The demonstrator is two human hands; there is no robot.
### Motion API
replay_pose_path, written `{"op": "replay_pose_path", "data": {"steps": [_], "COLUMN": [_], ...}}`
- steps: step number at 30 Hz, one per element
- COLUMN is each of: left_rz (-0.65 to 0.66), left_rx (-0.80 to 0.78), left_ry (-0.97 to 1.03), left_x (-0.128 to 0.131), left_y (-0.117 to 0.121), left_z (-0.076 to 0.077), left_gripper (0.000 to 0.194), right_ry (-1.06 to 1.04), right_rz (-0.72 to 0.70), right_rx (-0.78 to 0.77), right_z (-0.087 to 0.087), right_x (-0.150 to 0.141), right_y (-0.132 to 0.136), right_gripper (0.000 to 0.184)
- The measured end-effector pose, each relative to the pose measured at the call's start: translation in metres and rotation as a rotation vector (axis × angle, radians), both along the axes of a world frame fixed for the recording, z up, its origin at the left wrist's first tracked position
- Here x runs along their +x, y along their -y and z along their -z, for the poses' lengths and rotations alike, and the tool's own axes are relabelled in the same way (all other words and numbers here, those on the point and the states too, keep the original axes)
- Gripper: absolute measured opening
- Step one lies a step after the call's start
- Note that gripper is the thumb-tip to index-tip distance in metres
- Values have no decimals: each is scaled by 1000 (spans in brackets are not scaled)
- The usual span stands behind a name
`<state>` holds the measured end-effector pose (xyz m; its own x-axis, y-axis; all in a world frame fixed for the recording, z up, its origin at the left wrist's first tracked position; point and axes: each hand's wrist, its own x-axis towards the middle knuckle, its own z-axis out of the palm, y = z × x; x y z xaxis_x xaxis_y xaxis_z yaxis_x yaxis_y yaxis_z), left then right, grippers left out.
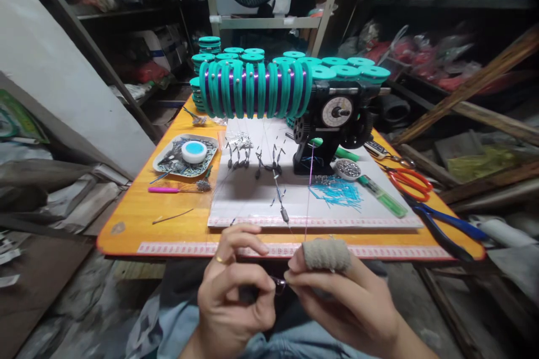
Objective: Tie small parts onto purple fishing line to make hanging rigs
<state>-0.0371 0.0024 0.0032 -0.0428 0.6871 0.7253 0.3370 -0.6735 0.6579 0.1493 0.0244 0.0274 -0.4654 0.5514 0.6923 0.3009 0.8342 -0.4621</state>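
Observation:
My left hand (238, 286), with a ring on one finger, is closed in a pinch in front of the table edge. A small dark purple loop of fishing line (279, 286) shows between its fingertips and those of my right hand. My right hand (337, 291) is also pinched closed and wears a grey cloth wrap (327, 255) on one finger. From the black winding device (334, 115), a thin purple strand drops to my right fingers. Just beyond my hands, a grey sinker (285, 215) hangs on a line over the white board (252, 202).
Turquoise spools (255, 90) wound with purple line sit on the device. A tray of small parts (185, 154) stands left. Blue tubing pieces (339, 193), a bowl of metal bits (348, 169), orange scissors (410, 184) and blue-handled pliers (452, 224) lie right. A measuring tape (177, 248) runs along the front edge.

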Motion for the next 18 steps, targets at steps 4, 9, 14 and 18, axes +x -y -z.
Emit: {"op": "replay_pose_path", "data": {"steps": [4, 9, 14, 18], "left_rz": [234, 300, 256, 105], "left_rx": [-117, -107, -37, -9], "left_ry": [199, 222, 214, 299], "left_x": [6, -4, -16, -20], "left_y": [-9, -11, -11, -3], "left_z": [-3, 3, 5, 3], "left_gripper": [15, 11, 12, 20], "right_ry": [-27, -6, 10, -40], "right_rz": [-41, -50, -57, -88], "right_rx": [-5, -23, -34, -81], "right_z": [-3, -3, -2, -1], "right_x": [-2, -3, -15, -34], "right_y": [-2, -1, 3, 10], "right_gripper": [13, 14, 17, 22]}}
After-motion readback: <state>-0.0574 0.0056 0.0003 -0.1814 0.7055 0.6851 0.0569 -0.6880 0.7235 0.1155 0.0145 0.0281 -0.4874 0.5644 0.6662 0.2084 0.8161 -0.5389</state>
